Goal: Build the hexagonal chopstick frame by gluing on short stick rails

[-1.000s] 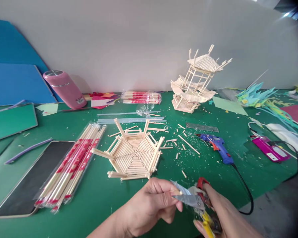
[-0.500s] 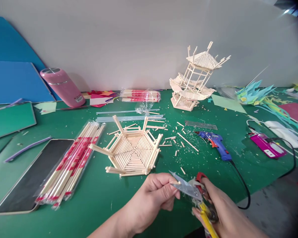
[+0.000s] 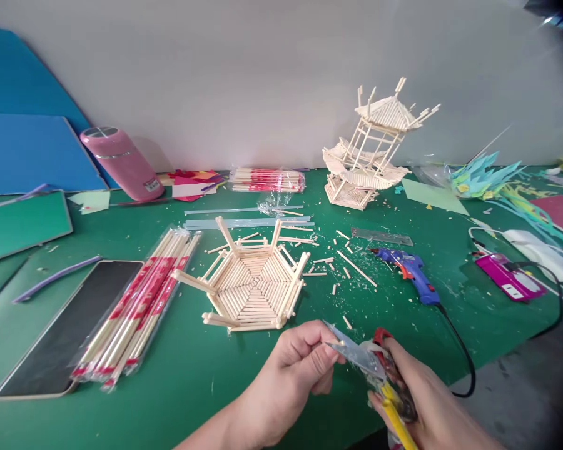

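My left hand (image 3: 300,369) pinches a short wooden stick (image 3: 338,343), whose pale tip shows at the thumb. My right hand (image 3: 422,394) is wrapped round the red and yellow handles of a cutting tool (image 3: 363,359). The grey blades point left and touch or nearly touch the stick. Just beyond my left hand stands a hexagonal stick frame (image 3: 256,284) with a filled floor and stick posts slanting outward. Short cut sticks (image 3: 356,269) and crumbs lie to the right of that frame.
A stick pagoda (image 3: 366,150) stands by the wall. To the right are a blue glue gun (image 3: 415,275) with a black cord and a magenta power block (image 3: 511,276). On the left lie bagged sticks (image 3: 138,306), a dark phone-like slab (image 3: 70,331) and a pink bottle (image 3: 124,165).
The whole view has shifted slightly, so the table items appear a little further right. Both hands keep their holds, with the blades still at the stick.
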The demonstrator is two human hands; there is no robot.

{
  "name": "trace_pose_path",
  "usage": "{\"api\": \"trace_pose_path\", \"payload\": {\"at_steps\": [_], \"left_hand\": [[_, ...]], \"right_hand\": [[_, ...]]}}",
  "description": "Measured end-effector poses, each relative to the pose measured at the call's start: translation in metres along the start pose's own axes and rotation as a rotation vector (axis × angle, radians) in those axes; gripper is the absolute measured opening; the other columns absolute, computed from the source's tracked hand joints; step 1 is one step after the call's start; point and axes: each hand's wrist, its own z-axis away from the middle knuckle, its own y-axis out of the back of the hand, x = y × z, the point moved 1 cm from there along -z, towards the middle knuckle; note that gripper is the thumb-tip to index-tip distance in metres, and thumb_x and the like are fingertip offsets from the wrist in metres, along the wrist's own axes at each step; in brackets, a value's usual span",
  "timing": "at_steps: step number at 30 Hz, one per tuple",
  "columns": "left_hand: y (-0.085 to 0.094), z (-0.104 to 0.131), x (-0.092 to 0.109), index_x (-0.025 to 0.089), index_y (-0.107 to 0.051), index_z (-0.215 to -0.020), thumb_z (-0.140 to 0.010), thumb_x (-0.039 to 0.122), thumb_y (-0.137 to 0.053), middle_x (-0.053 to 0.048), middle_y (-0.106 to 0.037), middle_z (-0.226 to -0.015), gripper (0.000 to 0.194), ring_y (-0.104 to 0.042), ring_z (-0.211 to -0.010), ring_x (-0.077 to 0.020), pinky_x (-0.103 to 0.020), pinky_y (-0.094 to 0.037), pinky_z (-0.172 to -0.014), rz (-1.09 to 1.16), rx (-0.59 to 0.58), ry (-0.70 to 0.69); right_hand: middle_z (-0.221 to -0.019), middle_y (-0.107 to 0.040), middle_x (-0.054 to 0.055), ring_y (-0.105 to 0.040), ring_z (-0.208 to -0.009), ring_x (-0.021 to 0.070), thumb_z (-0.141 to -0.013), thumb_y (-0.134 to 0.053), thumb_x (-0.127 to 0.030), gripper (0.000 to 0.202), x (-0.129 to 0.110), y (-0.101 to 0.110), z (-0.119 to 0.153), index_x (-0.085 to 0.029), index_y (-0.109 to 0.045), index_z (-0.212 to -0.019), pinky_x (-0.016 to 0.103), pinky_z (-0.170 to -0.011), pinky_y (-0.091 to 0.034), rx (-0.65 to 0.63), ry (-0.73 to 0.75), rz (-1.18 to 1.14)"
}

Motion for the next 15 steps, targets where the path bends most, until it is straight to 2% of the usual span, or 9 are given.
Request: {"api": "trace_pose_path", "payload": {"at_steps": [3, 5, 8, 11, 13, 15], "left_hand": [[0.0012, -0.0007, 0.0021, 0.015, -0.057, -0.07, -0.077, 0.032, -0.064, 0.009, -0.032, -0.043, 0.02, -0.022, -0.039, -0.0049, -0.022, -0.017, -0.044, 0.16, -0.096, 0.095], [0.0016, -0.0014, 0.0044, 0.014, -0.057, -0.071, -0.077, 0.031, -0.064, 0.01, -0.032, -0.042, 0.019, -0.021, -0.039, -0.0048, -0.022, -0.017, -0.044, 0.17, -0.091, 0.105], [0.0009, -0.0018, 0.0059, 0.015, -0.056, -0.069, -0.078, 0.031, -0.064, 0.009, -0.033, -0.043, 0.02, -0.023, -0.04, -0.0048, -0.02, -0.017, -0.044, 0.123, -0.037, 0.057], [0.0001, -0.0014, 0.0046, 0.014, -0.057, -0.07, -0.077, 0.032, -0.065, 0.009, -0.034, -0.043, 0.021, -0.024, -0.039, -0.0041, -0.019, -0.019, -0.043, 0.121, -0.033, 0.06], [0.0003, -0.0013, 0.0039, 0.014, -0.058, -0.071, -0.076, 0.032, -0.066, 0.01, -0.034, -0.042, 0.02, -0.023, -0.036, -0.0037, -0.019, -0.022, -0.042, 0.168, -0.087, 0.11], [0.0013, -0.0016, 0.0043, 0.014, -0.058, -0.071, -0.075, 0.031, -0.067, 0.011, -0.032, -0.041, 0.02, -0.021, -0.034, -0.0036, -0.02, -0.026, -0.041, 0.208, -0.145, 0.167]], "right_hand": [[-0.084, -0.067, 0.006, -0.066, -0.08, 0.0194, -0.066, -0.046, -0.025, 0.023, -0.0062, 0.0029, -0.0018, -0.022, -0.048, -0.089, 0.022, -0.06, -0.05, 0.03, 0.057, -0.012], [-0.075, -0.066, 0.004, -0.066, -0.071, 0.0189, -0.066, -0.045, -0.023, 0.019, -0.0059, 0.0024, -0.0019, -0.023, -0.047, -0.085, 0.023, -0.057, -0.049, 0.001, 0.05, 0.013], [-0.069, -0.064, 0.002, -0.064, -0.063, 0.0195, -0.065, -0.045, -0.021, 0.026, -0.0003, -0.0006, -0.0003, -0.022, -0.046, -0.091, 0.025, -0.053, -0.049, -0.051, -0.001, 0.079], [-0.082, -0.067, 0.006, -0.065, -0.075, 0.0212, -0.065, -0.046, -0.02, 0.035, 0.0031, -0.0013, 0.0006, -0.02, -0.047, -0.1, 0.025, -0.058, -0.049, -0.029, 0.011, 0.074], [-0.087, -0.067, 0.008, -0.065, -0.081, 0.0217, -0.066, -0.047, -0.022, 0.033, 0.0018, 0.0001, -0.0001, -0.02, -0.047, -0.099, 0.025, -0.063, -0.05, 0.009, 0.052, 0.041], [-0.085, -0.066, 0.007, -0.065, -0.078, 0.0213, -0.066, -0.048, -0.022, 0.029, -0.0005, 0.0013, -0.0012, -0.021, -0.047, -0.095, 0.025, -0.064, -0.05, 0.017, 0.077, 0.012]]}}
